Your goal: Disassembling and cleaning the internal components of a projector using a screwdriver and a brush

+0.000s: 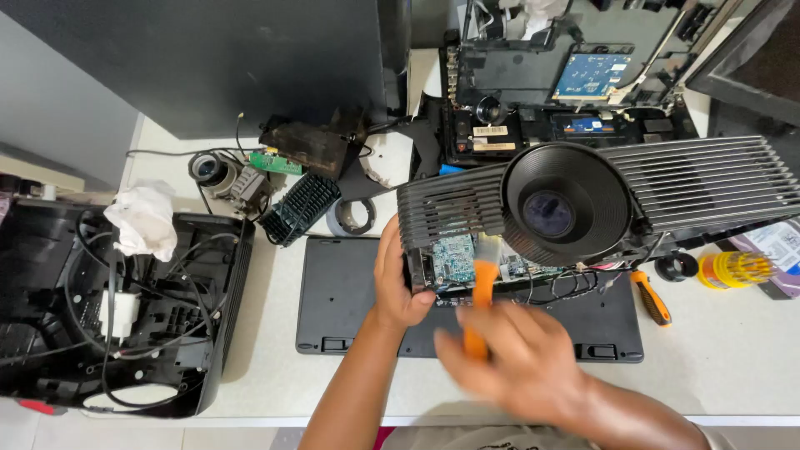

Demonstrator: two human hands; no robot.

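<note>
Head view: the left hand [398, 279] grips the left end of a ribbed black projector housing [600, 196], fingers closed around its edge, near the middle of the bench [733, 367] and above a flat black panel [358, 292]. The right hand [521, 358] — blurred — holds an orange pry tool [482, 287], fingers wrapped around it, the tip at the green circuit board [452, 257].

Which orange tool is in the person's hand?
The orange plastic pry tool, gripped by the blurred right hand against the projector's circuit board. The orange-handled screwdriver lies untouched on the table.
</note>
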